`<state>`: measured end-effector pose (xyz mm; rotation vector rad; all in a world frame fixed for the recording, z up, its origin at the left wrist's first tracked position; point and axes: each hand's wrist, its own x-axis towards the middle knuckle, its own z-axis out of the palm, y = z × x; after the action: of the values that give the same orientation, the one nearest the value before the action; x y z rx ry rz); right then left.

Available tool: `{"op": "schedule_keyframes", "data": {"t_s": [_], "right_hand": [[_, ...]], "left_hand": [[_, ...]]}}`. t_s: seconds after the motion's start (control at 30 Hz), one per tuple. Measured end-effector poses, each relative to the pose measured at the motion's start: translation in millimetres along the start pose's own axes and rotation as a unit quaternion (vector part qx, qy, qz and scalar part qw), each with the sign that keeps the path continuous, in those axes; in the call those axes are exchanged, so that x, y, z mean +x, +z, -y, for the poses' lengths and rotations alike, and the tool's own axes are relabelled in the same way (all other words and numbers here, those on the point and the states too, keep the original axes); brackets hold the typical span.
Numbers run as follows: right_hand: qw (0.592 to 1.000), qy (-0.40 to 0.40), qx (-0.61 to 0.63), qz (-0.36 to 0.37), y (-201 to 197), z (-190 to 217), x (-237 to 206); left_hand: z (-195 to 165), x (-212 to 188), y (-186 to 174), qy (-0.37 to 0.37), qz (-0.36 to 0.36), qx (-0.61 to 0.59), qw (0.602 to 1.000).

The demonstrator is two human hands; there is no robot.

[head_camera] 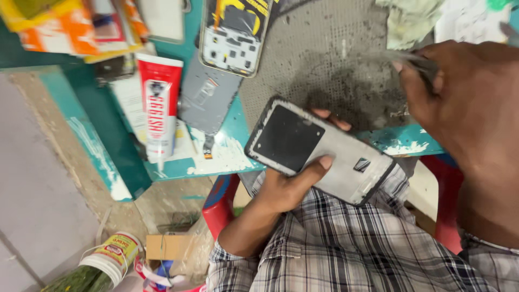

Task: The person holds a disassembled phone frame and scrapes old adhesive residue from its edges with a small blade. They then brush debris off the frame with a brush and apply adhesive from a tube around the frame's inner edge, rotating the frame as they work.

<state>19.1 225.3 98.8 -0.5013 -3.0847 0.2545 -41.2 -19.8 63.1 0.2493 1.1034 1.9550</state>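
My left hand [289, 186] grips an opened phone frame [319, 151] from below, thumb on its near edge. The frame shows a black square patch and bare grey metal inside. It hovers over my lap in a checked shirt, at the edge of a teal table [227, 146]. My right hand [465, 103] is raised at the right and pinches thin metal tweezers [411, 57], whose tips point left above a grey perforated mat [313, 54].
On the table lie a red and white glue tube [159, 108], a grey phone back panel [208, 100], a stripped phone body [232, 32] and a crumpled cloth [408, 19]. A red stool [221, 203], a small cardboard box and a plastic jar [111, 259] stand on the floor below.
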Motion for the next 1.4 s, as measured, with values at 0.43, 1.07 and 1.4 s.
{"op": "schedule_keyframes", "data": {"t_s": [0.43, 1.07, 1.4], "right_hand": [[0.994, -0.016, 0.049, -0.093, -31.1, -10.4, -21.1], [0.925, -0.008, 0.315, -0.215, -12.9, -26.1, -77.0], [0.801, 0.082, 0.536, -0.252, -2.0, -38.7, -65.2]], "left_hand": [[-52.1, -30.2, 25.2, 0.082, -0.064, -0.144, 0.984], [-2.1, 43.0, 17.1, 0.212, -0.106, 0.239, 0.942], [5.2, 87.9, 31.1, 0.262, -0.122, 0.334, 0.897]]}}
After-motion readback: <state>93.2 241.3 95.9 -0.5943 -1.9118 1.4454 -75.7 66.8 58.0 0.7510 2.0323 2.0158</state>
